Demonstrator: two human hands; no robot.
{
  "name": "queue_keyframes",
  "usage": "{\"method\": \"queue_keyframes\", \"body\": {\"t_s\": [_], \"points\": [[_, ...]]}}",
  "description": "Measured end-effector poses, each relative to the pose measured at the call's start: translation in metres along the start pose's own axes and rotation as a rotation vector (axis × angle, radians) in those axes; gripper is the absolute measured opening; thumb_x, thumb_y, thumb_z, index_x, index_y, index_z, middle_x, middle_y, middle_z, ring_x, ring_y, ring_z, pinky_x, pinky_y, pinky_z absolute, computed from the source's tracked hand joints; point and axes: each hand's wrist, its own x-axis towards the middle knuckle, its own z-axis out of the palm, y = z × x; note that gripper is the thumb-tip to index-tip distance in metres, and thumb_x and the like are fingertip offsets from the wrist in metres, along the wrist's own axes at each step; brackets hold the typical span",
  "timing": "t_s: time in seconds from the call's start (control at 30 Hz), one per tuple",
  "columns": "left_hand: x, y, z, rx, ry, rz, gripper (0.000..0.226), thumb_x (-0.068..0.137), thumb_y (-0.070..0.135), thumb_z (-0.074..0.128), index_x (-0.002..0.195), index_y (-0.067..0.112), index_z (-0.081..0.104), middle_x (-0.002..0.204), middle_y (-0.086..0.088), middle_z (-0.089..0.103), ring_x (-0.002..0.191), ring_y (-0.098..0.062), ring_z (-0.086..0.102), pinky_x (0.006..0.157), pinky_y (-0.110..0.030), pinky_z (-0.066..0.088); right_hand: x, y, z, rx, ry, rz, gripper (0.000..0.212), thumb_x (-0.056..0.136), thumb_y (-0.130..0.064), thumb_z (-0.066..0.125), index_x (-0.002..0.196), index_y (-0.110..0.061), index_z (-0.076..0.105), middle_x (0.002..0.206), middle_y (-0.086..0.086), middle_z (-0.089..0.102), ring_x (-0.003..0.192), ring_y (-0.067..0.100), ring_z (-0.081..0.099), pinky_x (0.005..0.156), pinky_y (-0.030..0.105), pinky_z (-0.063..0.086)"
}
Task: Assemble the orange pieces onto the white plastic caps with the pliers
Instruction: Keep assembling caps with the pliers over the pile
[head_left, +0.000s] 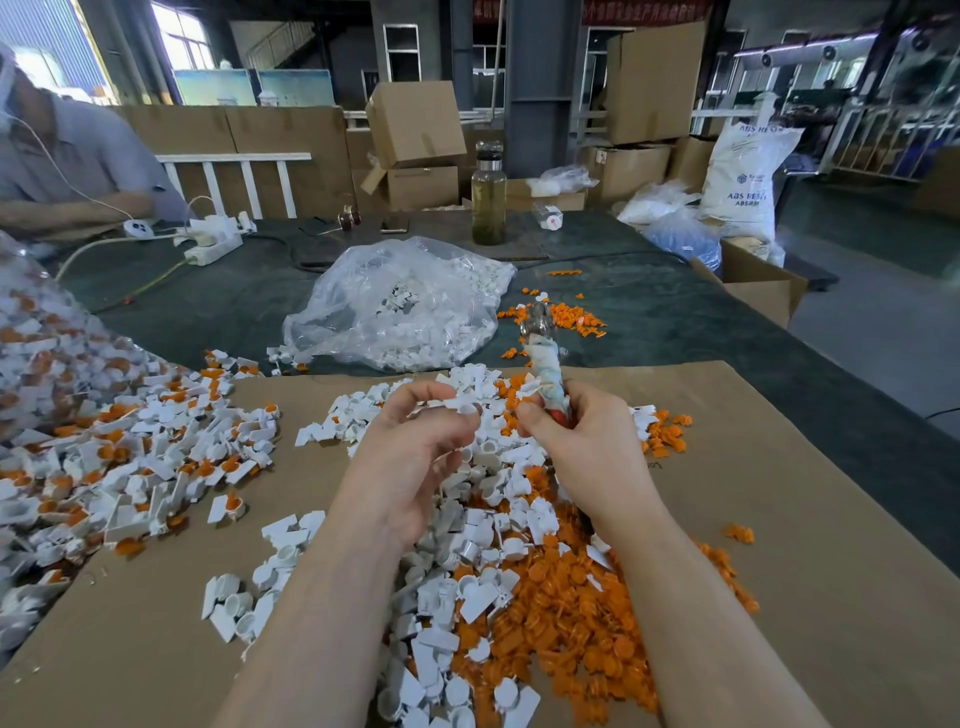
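Left hand (415, 441) pinches a small white plastic cap (464, 404) just left of the right hand (582, 441), whose fingers clamp the tape-wrapped metal pliers (545, 358) pointing up and away.

The pliers (545, 358) are blurred at the head, so how the jaws stand cannot be told, and their wrapped handles vanish inside the right hand (582, 447). Left of the pliers, the left hand (415, 447) pinches a white cap (460, 404) mostly covered by its fingertips, too small to show any orange piece. Far left of the pliers, a seated person (62, 156) is cut off by the frame edge, as is the clear bag (31, 332) below.
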Motion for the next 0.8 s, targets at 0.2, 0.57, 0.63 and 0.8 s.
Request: {"method": "queue_keyframes", "body": {"t_s": [0.2,0.57,0.63,0.8], "points": [[-0.003,0.0,0.003,0.037,-0.045,0.04,0.033,0.078,-0.009,0.067,0.096,0.017,0.073,0.076,-0.007,0.064,0.067,-0.016,0.062,0.061,-0.023,0.053,0.0,0.001,-0.001,0.011,0.009,-0.005,0.024,0.091,-0.028,0.067,0.081,-0.007,0.065,0.051,-0.012,0.047,0.046,0.001,0.041,0.046,0.014,0.032],[-0.003,-0.001,0.008,0.021,0.074,0.03,0.013,0.078,-0.003,0.075,0.084,0.008,0.072,0.077,-0.006,0.075,0.082,-0.02,0.073,0.078,-0.03,0.057,0.0,0.0,-0.001,0.016,-0.005,-0.033,0.025,0.091,-0.029,0.067,0.083,-0.005,0.065,0.055,-0.01,0.05,0.048,0.002,0.043,0.047,0.013,0.035],[-0.002,-0.003,0.009,0.085,0.127,0.058,0.009,0.079,0.006,0.079,0.079,0.014,0.074,0.076,0.001,0.075,0.083,-0.015,0.069,0.079,-0.029,0.053,0.0,0.0,-0.001,0.024,-0.007,-0.043,0.02,0.091,-0.026,0.067,0.083,-0.007,0.067,0.052,-0.015,0.052,0.049,-0.002,0.047,0.048,0.01,0.037],[-0.004,-0.003,0.013,0.138,0.151,0.13,0.012,0.078,0.006,0.08,0.079,0.014,0.071,0.067,0.002,0.07,0.071,-0.015,0.065,0.067,-0.024,0.052,-0.003,-0.003,-0.001,0.007,-0.002,-0.09,0.016,0.091,-0.025,0.067,0.083,-0.011,0.065,0.054,-0.019,0.055,0.051,-0.004,0.049,0.05,0.01,0.037]]}}
